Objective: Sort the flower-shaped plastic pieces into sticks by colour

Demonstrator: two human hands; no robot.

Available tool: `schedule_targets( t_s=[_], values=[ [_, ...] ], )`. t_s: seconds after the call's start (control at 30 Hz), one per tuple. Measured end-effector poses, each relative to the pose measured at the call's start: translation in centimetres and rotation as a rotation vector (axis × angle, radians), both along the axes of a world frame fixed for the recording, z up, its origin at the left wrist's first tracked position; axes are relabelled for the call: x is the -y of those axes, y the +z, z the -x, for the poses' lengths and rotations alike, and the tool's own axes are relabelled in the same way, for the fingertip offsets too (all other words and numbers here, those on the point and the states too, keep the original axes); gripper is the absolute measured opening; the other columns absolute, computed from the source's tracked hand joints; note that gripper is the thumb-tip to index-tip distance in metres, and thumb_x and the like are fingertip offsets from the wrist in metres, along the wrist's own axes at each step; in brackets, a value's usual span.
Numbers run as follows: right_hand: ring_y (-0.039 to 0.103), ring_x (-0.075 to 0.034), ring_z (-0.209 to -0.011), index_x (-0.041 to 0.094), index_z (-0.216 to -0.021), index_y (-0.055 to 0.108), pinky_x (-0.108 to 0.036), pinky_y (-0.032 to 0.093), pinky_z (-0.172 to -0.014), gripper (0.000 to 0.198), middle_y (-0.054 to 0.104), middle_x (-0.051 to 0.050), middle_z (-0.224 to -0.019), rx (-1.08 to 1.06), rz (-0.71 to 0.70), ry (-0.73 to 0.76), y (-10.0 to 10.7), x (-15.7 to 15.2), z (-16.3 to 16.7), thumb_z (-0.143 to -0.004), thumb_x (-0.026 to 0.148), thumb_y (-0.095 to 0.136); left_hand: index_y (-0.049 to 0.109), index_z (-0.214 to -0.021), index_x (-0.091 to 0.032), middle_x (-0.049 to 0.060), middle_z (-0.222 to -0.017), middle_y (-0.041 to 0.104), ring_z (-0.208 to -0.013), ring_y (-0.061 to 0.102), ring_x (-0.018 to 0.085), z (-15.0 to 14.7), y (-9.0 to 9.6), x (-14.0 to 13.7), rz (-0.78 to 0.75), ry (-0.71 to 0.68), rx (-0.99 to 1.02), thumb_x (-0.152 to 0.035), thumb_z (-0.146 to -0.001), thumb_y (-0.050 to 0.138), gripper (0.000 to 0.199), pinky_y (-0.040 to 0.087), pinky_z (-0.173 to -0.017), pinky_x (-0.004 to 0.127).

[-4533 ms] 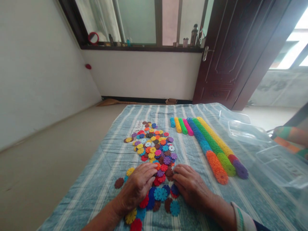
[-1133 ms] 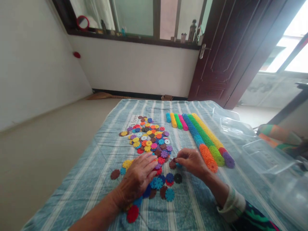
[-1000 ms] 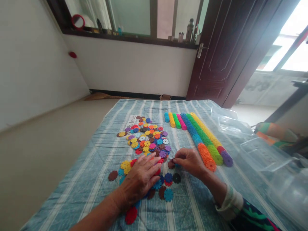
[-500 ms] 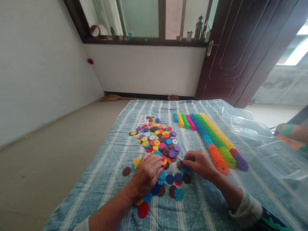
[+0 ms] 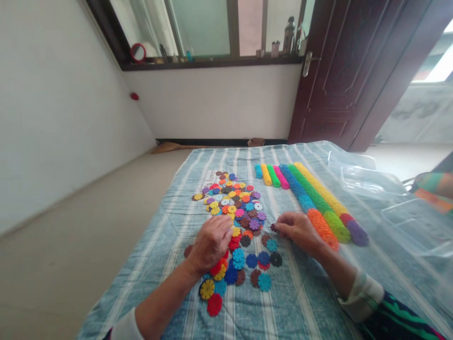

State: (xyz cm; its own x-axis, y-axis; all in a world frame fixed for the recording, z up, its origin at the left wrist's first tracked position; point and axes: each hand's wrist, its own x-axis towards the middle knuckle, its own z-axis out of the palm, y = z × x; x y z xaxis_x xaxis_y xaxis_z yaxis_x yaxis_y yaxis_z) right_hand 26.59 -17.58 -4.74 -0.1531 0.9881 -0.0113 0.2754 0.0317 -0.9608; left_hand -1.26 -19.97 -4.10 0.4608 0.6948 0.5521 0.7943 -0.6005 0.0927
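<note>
Flat, notched plastic discs in many colours lie in a loose pile (image 5: 244,200) on a striped cloth. My left hand (image 5: 213,241) rests palm down over the pile's left side, fingers stretched side by side, their tips partly hidden. Near it are a yellow disc (image 5: 235,232) and red discs (image 5: 234,244). My right hand (image 5: 300,231) pinches a dark brown disc (image 5: 273,227) between thumb and finger, right of the pile. Below that hand lie a light blue disc (image 5: 272,245) and a black disc (image 5: 276,259).
Discs packed into long rows, one ending in orange (image 5: 322,229) and one mostly yellow (image 5: 316,186), lie right of my right hand. Short rows, including a pink one (image 5: 281,177), sit behind. Clear plastic boxes (image 5: 373,182) stand at the right, beside a blurred, colourful shape (image 5: 433,186).
My right hand has moved slightly up, lifting the brown disc away from the light blue one. My left hand has shifted a little up and left, uncovering red and yellow discs.
</note>
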Motion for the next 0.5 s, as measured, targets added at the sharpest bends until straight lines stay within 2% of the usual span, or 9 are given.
schedule_targets(
  t_s=[0.1,0.17,0.37,0.5],
  values=[
    [0.048,-0.012,-0.051,0.019,-0.063,0.065,-0.025,0.036,-0.05,0.022,0.058,0.002,-0.053,-0.012,-0.012,0.005,-0.2,0.0,0.0,-0.068,0.039,0.069,0.068,-0.111,-0.018,0.011,-0.123,0.07,-0.117,0.063,0.025,-1.9,0.3,-0.5,0.06,-0.046,-0.058,-0.02,-0.09,0.057,0.023,0.053,-0.099,0.044],
    [0.048,-0.012,-0.052,0.019,-0.063,0.065,-0.025,0.036,-0.051,0.023,0.058,0.002,-0.054,-0.016,-0.016,0.013,-0.3,0.0,0.0,-0.069,0.04,0.069,0.067,-0.109,-0.018,0.011,-0.125,0.068,-0.117,0.062,0.025,-3.1,0.4,-1.2,0.099,-0.031,-0.093,-0.019,-0.09,0.057,0.022,0.052,-0.099,0.044],
    [0.051,-0.014,-0.055,0.019,-0.064,0.065,-0.025,0.039,-0.053,0.02,0.06,0.002,-0.057,0.022,-0.063,0.039,-0.6,-0.1,-0.2,-0.071,0.038,0.067,0.066,-0.082,-0.018,0.008,-0.086,0.068,-0.087,0.062,0.023,-3.8,0.7,-3.9,0.139,0.189,-0.173,-0.019,-0.091,0.053,0.015,0.05,-0.085,0.039],
    [0.052,-0.014,-0.057,0.019,-0.065,0.066,-0.025,0.039,-0.054,0.018,0.06,0.001,-0.059,0.036,-0.073,0.04,-0.8,-0.2,-0.1,-0.072,0.035,0.067,0.067,-0.074,-0.017,0.008,-0.081,0.068,-0.082,0.062,0.021,-3.2,0.7,-5.3,0.179,0.186,-0.224,-0.02,-0.092,0.052,0.023,0.049,-0.081,0.036]
  ],
)
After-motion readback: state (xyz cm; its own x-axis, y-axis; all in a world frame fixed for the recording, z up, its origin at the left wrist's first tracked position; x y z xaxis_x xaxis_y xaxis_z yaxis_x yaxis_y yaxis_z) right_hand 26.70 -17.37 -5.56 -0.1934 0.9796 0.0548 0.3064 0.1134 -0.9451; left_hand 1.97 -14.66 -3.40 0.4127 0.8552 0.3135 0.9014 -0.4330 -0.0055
